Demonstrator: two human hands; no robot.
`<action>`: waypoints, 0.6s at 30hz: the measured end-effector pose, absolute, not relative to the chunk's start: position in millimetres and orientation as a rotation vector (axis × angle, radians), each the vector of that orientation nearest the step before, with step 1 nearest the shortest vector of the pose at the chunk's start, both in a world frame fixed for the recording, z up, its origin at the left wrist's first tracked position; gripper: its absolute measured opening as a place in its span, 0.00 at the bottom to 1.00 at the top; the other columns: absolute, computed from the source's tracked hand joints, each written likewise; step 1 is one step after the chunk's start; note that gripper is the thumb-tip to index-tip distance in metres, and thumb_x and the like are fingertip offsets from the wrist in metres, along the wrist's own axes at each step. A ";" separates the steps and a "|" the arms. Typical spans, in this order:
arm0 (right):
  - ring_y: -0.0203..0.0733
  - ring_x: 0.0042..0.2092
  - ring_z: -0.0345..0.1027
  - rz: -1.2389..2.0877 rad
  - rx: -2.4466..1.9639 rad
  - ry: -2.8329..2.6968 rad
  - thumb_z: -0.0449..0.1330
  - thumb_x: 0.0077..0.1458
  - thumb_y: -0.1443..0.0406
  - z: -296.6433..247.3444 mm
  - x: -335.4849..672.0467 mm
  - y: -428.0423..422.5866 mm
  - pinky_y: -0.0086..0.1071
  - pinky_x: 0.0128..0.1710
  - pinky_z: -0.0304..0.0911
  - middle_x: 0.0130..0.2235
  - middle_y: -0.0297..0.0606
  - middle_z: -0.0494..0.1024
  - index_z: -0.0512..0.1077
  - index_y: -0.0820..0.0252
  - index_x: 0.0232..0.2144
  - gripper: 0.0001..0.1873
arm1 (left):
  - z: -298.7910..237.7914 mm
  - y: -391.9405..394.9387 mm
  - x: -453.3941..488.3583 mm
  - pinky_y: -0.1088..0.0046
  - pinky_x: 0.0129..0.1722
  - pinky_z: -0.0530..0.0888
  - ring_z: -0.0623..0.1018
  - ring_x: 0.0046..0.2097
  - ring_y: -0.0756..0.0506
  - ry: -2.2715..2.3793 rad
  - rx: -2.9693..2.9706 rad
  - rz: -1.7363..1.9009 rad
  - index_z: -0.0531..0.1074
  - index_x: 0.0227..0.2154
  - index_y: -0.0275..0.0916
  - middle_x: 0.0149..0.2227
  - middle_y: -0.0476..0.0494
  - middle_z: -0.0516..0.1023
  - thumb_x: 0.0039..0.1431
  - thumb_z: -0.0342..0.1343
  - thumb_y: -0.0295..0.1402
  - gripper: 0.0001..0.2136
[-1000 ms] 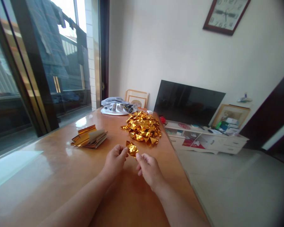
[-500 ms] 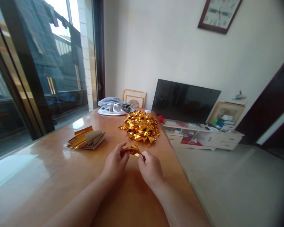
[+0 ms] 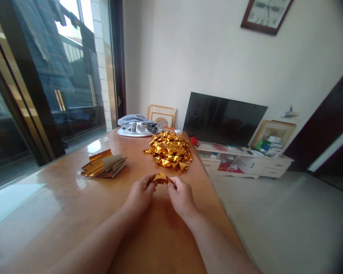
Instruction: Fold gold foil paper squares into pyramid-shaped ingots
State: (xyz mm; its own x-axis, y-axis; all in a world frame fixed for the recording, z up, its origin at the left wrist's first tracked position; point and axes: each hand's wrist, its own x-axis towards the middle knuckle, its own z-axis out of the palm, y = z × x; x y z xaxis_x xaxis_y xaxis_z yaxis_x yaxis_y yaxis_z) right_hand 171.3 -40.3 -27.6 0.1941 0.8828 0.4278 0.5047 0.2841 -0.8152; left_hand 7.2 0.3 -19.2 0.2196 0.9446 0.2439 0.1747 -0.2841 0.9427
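Note:
Between my two hands is a folded piece of gold foil paper (image 3: 161, 178), held just above the table. My left hand (image 3: 141, 193) pinches its left end with thumb and fingers. The right end is gripped by my right hand (image 3: 182, 195), closed around it. Just beyond the hands lies a heap of folded gold foil pieces (image 3: 171, 149), shiny and pointed at the ends. To the left rests a stack of gold foil sheets (image 3: 104, 165), partly curled, with dull paper backs showing.
The glossy wooden table (image 3: 82, 213) has its right edge close to my right arm. Bundled grey cloth (image 3: 137, 125) sits at its far end. Beyond stand a dark television (image 3: 225, 118) and a low white cabinet (image 3: 253, 165). A glass door is on the left.
The foil piece has turned in my fingers and now shows a wider, arched middle. My left fingers have closed in more around its end. The view has tilted down slightly.

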 end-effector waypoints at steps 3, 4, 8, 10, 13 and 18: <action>0.41 0.33 0.72 0.457 -1.351 -1.425 0.55 0.59 0.63 -30.8 170.4 -38.7 0.31 0.34 0.68 0.32 0.36 0.80 0.78 0.58 0.43 0.14 | -21.3 0.8 8.0 0.67 0.38 0.77 0.80 0.39 0.43 1.077 1.575 1.200 0.73 0.46 0.37 0.41 0.40 0.81 0.58 0.55 0.38 0.16; 0.41 0.33 0.72 0.460 -1.343 -1.422 0.56 0.59 0.63 -31.2 170.3 -38.7 0.31 0.34 0.69 0.32 0.36 0.80 0.78 0.58 0.44 0.15 | -21.7 0.8 7.8 0.67 0.38 0.77 0.79 0.38 0.44 1.071 1.569 1.210 0.73 0.44 0.38 0.39 0.41 0.81 0.58 0.55 0.39 0.14; 0.41 0.34 0.72 0.483 -1.312 -1.441 0.55 0.59 0.63 -30.8 170.8 -39.3 0.32 0.36 0.70 0.33 0.36 0.80 0.77 0.58 0.49 0.18 | -24.0 1.7 6.0 0.69 0.38 0.76 0.79 0.37 0.45 1.035 1.595 1.182 0.72 0.40 0.39 0.37 0.43 0.80 0.58 0.55 0.39 0.11; 0.41 0.34 0.73 0.494 -1.306 -1.454 0.55 0.60 0.64 -30.1 171.4 -39.7 0.32 0.38 0.71 0.33 0.35 0.80 0.77 0.57 0.50 0.18 | -26.0 3.0 4.9 0.69 0.38 0.76 0.79 0.37 0.45 1.028 1.610 1.170 0.73 0.41 0.40 0.38 0.44 0.81 0.57 0.55 0.37 0.11; 0.41 0.36 0.74 0.500 -1.294 -1.463 0.54 0.60 0.64 -29.0 171.9 -40.1 0.32 0.39 0.71 0.35 0.36 0.81 0.77 0.56 0.50 0.18 | -28.8 5.5 3.4 0.70 0.38 0.74 0.78 0.37 0.45 1.032 1.637 1.168 0.75 0.43 0.40 0.38 0.45 0.81 0.55 0.56 0.35 0.13; 0.42 0.37 0.76 0.497 -1.281 -1.467 0.54 0.61 0.64 -26.9 171.7 -40.7 0.31 0.38 0.71 0.35 0.37 0.82 0.78 0.56 0.49 0.18 | -25.0 6.5 1.6 0.70 0.40 0.72 0.79 0.37 0.44 1.092 1.682 1.171 0.78 0.41 0.39 0.36 0.46 0.83 0.51 0.57 0.31 0.14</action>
State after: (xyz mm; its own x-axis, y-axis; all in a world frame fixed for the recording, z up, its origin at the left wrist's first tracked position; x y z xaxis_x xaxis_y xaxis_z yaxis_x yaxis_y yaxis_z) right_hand 171.7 -40.7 -26.9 0.1536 0.8869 0.4357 0.4392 0.3337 -0.8341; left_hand 1.6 6.5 -25.0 0.2003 0.9417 0.2705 0.2045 -0.3102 0.9284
